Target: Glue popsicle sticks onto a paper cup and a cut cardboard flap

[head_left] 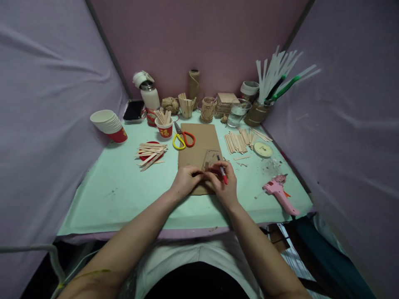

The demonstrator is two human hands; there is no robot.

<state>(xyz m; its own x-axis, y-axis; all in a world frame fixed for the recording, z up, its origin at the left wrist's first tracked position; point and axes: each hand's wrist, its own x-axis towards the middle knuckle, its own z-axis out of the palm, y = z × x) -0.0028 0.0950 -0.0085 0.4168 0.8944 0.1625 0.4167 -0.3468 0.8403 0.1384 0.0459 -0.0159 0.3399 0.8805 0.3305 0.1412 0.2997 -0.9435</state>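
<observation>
A sheet of brown cardboard (199,139) lies upright before me on the pale green table. My left hand (186,180) rests over its lower part, fingers bent inward; what they pinch is too small to make out. My right hand (225,182) holds a marker (222,170) with a red end, which slants up between its fingers. The fingertips of both hands meet near the cardboard's lower middle. Just beyond them, a clear rectangular piece (211,157) lies on the cardboard. Scissors (183,140) with yellow and red handles lie across its upper left edge.
Stacked paper cups (109,124) stand at the left, near a pile of wooden sticks (151,154) and a red cup (164,129) of sticks. More sticks (236,142), a round lid (263,149) and a pink glue gun (281,194) lie at the right. Jars line the back.
</observation>
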